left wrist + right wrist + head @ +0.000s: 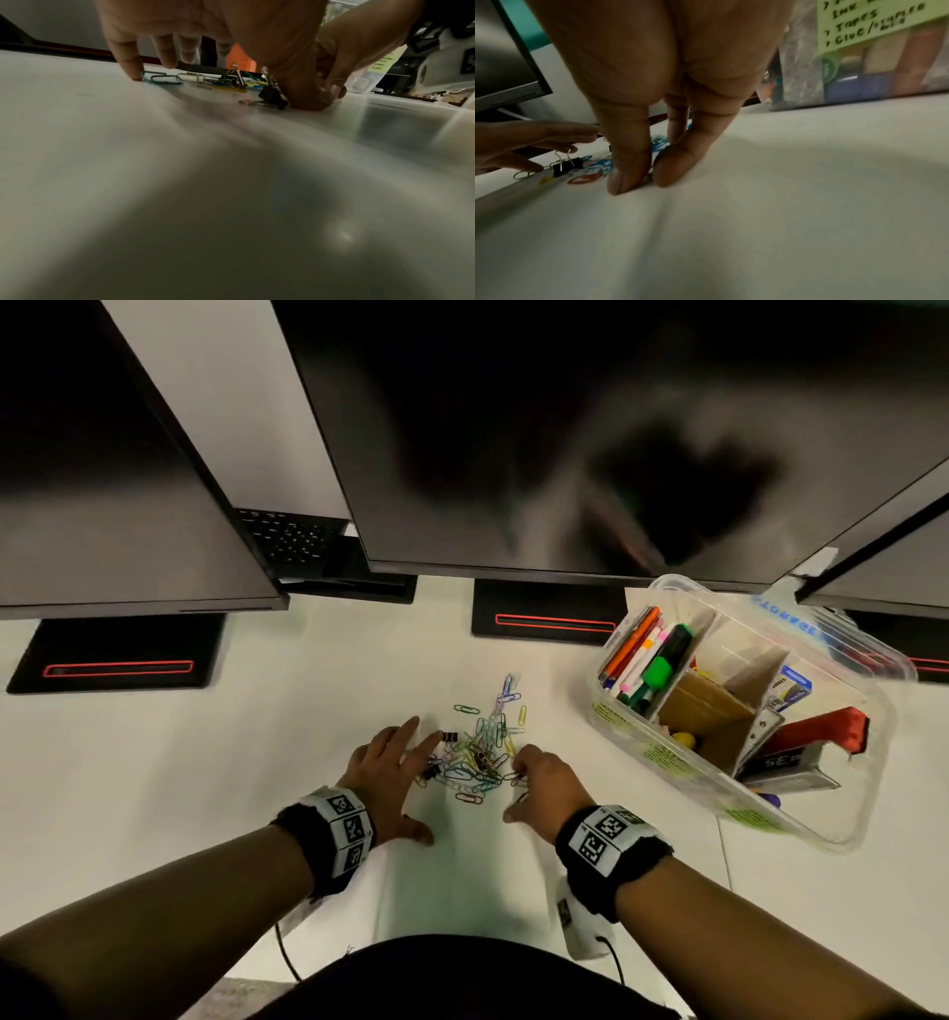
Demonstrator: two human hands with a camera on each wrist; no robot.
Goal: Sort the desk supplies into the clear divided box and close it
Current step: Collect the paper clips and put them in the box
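A loose pile of coloured paper clips lies on the white desk, with black binder clips at its left edge. My left hand rests at the pile's left side, its fingers spread and straight, their tips on the desk beside a binder clip. At the pile's right edge my right hand has curled fingers; in the right wrist view its thumb and forefinger pinch a paper clip against the desk. The clear divided box stands open at the right, apart from both hands.
The box holds markers, cardboard dividers, a red stapler and a staples packet, with green labels on its wall. Three dark monitors overhang the desk's back; their black stands and a keyboard sit behind.
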